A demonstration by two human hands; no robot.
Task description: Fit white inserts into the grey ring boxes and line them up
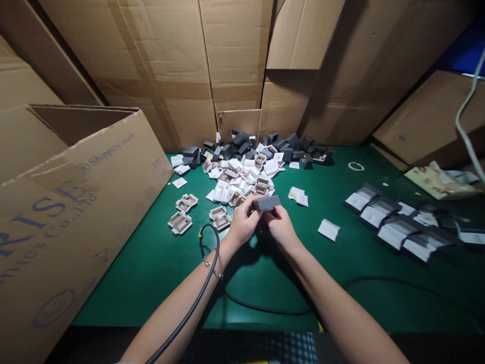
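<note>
Now | left hand, right hand clamp dark box | green table bare nearby

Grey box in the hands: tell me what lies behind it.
Behind the grey box: a heap of pale inserts, then dark boxes by the cardboard wall. The box, left hand and right hand hide the heap's near edge.

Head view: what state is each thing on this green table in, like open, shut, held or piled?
small dark box, looks shut, held
left hand, gripping the box
right hand, gripping the box
white inserts, loosely piled
dark boxes, heaped at the back
large carton, open
flat dark trays, laid overlapping
</note>
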